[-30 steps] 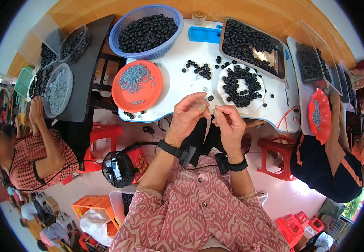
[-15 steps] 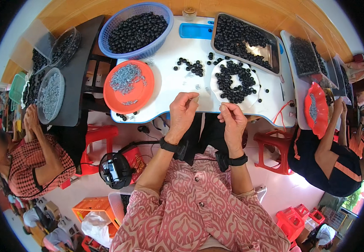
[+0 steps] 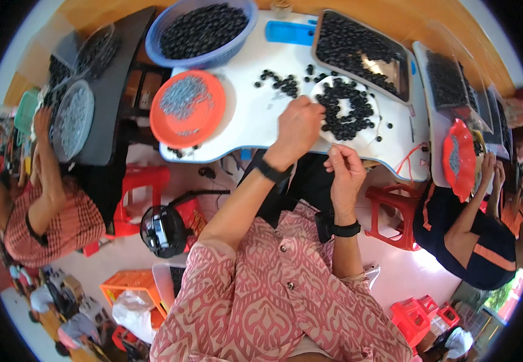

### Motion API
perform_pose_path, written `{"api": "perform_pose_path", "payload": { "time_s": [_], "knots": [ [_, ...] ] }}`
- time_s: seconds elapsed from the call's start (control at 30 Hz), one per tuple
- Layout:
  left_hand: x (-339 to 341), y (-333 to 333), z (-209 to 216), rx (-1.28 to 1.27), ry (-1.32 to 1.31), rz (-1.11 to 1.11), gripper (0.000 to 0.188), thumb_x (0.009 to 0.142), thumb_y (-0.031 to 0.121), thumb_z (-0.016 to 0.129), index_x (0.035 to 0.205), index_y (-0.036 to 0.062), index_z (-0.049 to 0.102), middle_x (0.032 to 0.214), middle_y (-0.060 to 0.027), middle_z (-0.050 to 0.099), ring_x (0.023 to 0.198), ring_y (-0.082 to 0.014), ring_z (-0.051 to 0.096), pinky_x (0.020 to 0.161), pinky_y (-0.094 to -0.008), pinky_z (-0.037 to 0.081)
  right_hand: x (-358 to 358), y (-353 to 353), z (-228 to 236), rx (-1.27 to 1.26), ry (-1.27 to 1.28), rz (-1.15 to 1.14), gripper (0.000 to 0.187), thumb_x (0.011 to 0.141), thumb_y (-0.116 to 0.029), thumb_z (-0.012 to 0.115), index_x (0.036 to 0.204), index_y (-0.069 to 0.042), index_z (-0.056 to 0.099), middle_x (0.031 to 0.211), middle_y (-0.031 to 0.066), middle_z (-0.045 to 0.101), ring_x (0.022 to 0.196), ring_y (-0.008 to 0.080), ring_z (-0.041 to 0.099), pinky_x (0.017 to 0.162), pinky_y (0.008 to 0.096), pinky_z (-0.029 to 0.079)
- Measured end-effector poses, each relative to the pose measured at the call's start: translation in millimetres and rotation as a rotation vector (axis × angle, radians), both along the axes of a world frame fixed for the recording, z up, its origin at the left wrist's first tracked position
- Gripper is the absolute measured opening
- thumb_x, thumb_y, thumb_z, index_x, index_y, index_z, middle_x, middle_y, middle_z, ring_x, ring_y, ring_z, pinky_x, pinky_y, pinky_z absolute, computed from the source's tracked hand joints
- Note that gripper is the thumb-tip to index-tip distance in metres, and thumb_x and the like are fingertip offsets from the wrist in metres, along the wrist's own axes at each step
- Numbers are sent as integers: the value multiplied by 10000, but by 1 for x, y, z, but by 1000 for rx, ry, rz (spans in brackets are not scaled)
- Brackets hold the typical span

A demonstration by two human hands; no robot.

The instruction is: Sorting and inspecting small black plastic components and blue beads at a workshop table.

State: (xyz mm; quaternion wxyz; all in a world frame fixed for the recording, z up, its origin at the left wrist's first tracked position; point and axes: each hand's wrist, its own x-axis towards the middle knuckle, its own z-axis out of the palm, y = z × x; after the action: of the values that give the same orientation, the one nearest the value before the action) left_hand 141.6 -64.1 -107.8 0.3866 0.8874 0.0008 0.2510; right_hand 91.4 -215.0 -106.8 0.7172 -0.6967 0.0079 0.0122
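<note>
My left hand (image 3: 301,125) is at the left rim of a white plate (image 3: 371,140), its fingers closed beside the small black round pieces (image 3: 335,123) heaped there. Whether it grips one is hidden. Below the plate, at the table's front edge, my right hand (image 3: 346,168) is closed in a pinch. Something tiny may sit at its fingertips, too small to name. More loose black round pieces (image 3: 285,84) lie on the table beyond my left hand. An orange-red plate (image 3: 160,128) to the left bears small grey metal pieces (image 3: 180,99).
A blue-purple basket (image 3: 216,59) of black pieces stands at the back left, a metal tray (image 3: 407,90) of them at the back right. A blue dish (image 3: 287,32) lies between. A red cord (image 3: 403,166) hangs by the right edge. People work at tables on both sides.
My left hand has moved forward and right, from the table's front edge to the white plate. The right hand keeps its pinch near the front edge. The view has shifted slightly.
</note>
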Motion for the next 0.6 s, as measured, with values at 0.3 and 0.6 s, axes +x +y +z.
{"api": "perform_pose_path", "payload": {
  "time_s": [0.3, 0.6],
  "knots": [
    [13, -18, -1, 344, 89, 17, 76, 714, 62, 620, 774, 43, 662, 829, -120, 591, 796, -301, 580, 656, -403, 490, -2, 4, 3, -62, -60, 12, 127, 911, -113, 647, 998, -21, 661, 771, -7, 626, 657, 44, 566, 575, 179, 442],
    [9, -16, -7, 304, 0, -18, 56, 719, 44, 586, 772, 36, 602, 825, -142, 586, 834, -318, 573, 713, -416, 483, -9, 5, 3, -127, -95, 44, 135, 910, -118, 650, 1007, -24, 648, 820, -4, 630, 663, 50, 568, 583, 183, 456]
  ]
}}
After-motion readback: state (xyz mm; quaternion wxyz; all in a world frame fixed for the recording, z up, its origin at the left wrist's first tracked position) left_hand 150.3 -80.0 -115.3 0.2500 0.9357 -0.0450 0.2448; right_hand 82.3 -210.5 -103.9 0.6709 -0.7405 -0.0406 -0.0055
